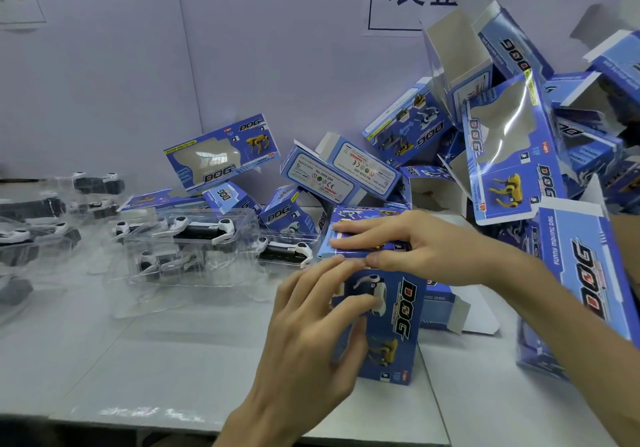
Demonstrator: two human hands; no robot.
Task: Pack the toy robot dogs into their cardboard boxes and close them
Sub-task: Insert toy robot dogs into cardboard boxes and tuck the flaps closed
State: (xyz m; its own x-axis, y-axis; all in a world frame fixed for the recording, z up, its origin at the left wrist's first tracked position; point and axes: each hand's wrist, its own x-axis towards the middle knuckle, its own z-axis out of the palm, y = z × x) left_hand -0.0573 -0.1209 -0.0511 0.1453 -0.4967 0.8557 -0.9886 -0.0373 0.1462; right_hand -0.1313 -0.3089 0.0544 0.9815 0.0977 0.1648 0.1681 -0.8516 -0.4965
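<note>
A blue cardboard dog box (391, 311) stands on end on the white table in front of me. My left hand (311, 329) grips its left side, fingers spread over the printed face and thumb against the box. My right hand (391, 242) lies over the box's top end, fingers flat on the top flap and thumb at its front edge. Black-and-white toy robot dogs (204, 230) lie in clear plastic trays (180, 273) to the left. I cannot tell what is inside the held box.
A heap of empty blue boxes (505, 149), many with open flaps, fills the back right against the pale wall. More trayed dogs (31, 235) lie at the far left. A large box (585, 273) leans beside my right forearm. The table edge (173, 419) runs along the bottom.
</note>
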